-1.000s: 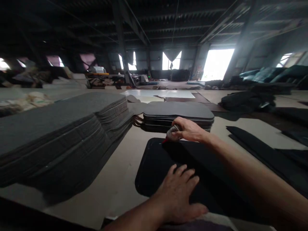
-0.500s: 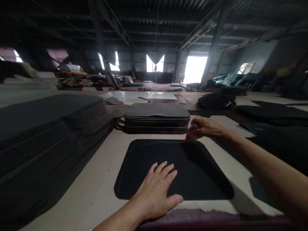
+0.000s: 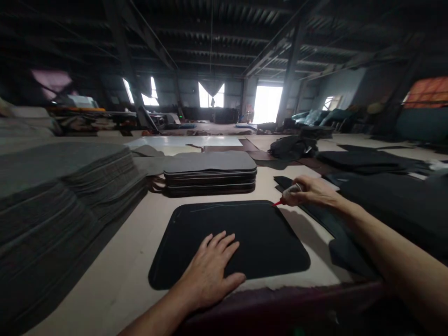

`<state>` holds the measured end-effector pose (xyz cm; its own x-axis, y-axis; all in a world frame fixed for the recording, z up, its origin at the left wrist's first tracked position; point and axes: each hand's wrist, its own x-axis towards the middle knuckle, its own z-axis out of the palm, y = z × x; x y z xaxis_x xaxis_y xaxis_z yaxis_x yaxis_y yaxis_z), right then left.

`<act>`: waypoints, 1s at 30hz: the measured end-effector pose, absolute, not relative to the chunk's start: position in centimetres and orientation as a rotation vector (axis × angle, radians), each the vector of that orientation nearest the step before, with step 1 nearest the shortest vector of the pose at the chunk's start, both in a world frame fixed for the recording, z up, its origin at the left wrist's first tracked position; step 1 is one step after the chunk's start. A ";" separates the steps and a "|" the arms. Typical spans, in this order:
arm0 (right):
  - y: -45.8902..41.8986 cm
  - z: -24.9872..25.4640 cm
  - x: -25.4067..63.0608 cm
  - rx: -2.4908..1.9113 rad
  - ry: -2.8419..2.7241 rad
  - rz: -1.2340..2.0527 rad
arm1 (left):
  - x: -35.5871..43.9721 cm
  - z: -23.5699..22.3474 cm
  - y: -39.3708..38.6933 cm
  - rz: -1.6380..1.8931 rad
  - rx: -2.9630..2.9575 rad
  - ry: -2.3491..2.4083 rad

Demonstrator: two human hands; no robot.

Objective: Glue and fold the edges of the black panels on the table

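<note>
A black sheet with rounded corners point(image 3: 259, 242) lies flat on the pale table point(image 3: 119, 261). My left hand point(image 3: 213, 266) rests on its near part, palm down with fingers spread. In my right hand point(image 3: 310, 190) is a small squeeze bottle point(image 3: 292, 193) with a red nozzle, gripped in closed fingers. The nozzle tip is at the sheet's far right corner. A thin pale line shows along the sheet's far edge, and faint marks show near its far left corner.
Tall stacks of dark grey sheets point(image 3: 66, 196) stand on the left. A lower stack point(image 3: 210, 170) of rounded pieces sits just beyond the black sheet. Dark pieces point(image 3: 388, 200) are piled on the right, and a black bundle point(image 3: 292, 147) lies farther back.
My right hand has moved the bottle along the far edge to the far right corner. My left hand stays on the sheet. The whole view has shifted as the head turned right.
</note>
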<state>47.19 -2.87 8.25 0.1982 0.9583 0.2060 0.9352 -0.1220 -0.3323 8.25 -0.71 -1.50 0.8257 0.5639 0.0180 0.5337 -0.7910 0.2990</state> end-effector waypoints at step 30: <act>-20.6 6.7 41.3 -2.019 -1.554 0.463 | 8.4 -2.7 -0.3 0.299 2.829 0.752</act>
